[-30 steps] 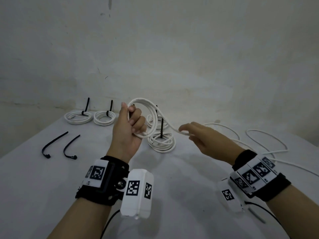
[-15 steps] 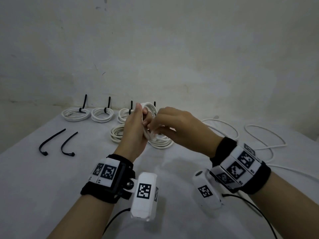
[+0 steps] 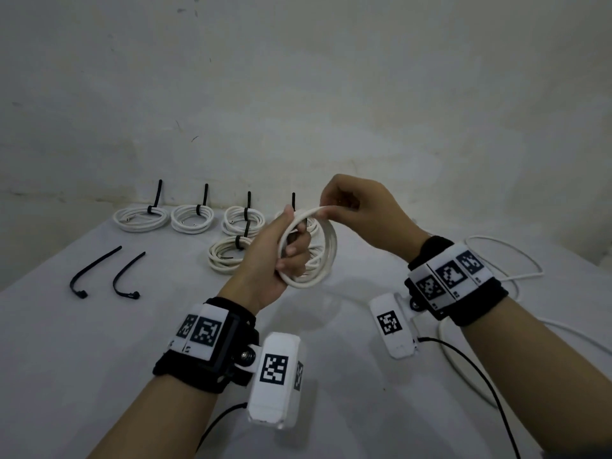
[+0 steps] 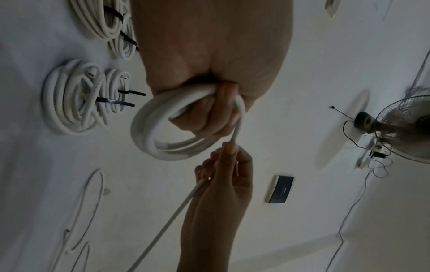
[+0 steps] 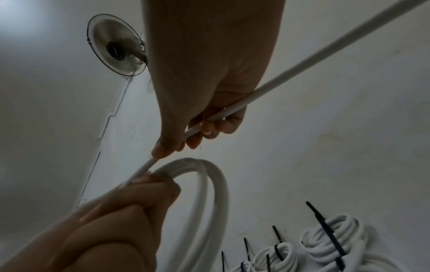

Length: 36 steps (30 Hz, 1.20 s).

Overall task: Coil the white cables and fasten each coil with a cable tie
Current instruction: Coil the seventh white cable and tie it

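change: right hand (image 3: pixel 359 210), beside the left hand half a second back, is now raised just above the left hand (image 3: pixel 271 256); one more turn of thin white round cable (image 3: pixel 309 250) is being laid onto the coil.
meaning: coiling judged unfinished; free cable is seen running out behind the right grip toward the loose white cable lengths (image 3: pixel 516 260) on the counter (image 3: pixel 82 359).
left grip: fingers curled through the coil, turns clamped against the palm; coil held clear of the counter.
right grip: cable pinched between thumb and fingertips (image 5: pixel 163 149), other fingers curled under it; pinch sits just above the left thumb.
tied: five white tied coils (image 3: pixel 142 218) with black ties lie beyond the left grip.
ties: two loose black plastic cable ties (image 3: pixel 94 271) lie well left of the left grip, untouched.
next: tie judged needed once the tail is wound in.
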Motion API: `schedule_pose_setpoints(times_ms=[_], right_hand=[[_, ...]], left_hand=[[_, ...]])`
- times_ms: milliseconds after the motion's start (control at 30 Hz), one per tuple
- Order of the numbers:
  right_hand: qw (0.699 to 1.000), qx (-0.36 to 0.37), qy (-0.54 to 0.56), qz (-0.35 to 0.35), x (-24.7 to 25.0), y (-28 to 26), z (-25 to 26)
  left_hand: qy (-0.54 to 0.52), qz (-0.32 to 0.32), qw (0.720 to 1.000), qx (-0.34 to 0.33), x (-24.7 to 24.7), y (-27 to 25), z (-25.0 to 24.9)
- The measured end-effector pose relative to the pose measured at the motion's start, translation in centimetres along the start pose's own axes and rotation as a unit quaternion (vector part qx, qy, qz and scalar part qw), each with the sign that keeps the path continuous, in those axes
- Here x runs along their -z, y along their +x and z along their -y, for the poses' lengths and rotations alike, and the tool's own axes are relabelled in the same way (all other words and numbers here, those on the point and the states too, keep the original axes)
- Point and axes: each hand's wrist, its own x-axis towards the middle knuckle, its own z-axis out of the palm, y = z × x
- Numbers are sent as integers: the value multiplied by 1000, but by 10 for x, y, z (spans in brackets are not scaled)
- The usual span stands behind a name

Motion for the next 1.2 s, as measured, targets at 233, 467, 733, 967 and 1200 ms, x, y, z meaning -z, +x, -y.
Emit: schedule_pose_setpoints(times_ms=[233, 467, 733, 967, 1200], right_hand=[[996, -57, 5, -71, 7, -11, -29], [985, -85, -142, 43, 17, -49, -59], [887, 61, -427, 163, 14, -65, -21], [841, 296, -439, 112, 5, -54, 28], [924, 233, -285, 104, 3, -40, 56]], left_hand=[[-81, 25, 996, -35, 3, -1, -8], [-138, -30, 981, -131, 13, 3, -19], [-87, -59, 982, -155, 9, 7, -14], [81, -37, 988, -124, -5, 4, 1], [202, -32, 977, -62, -14, -4, 9]])
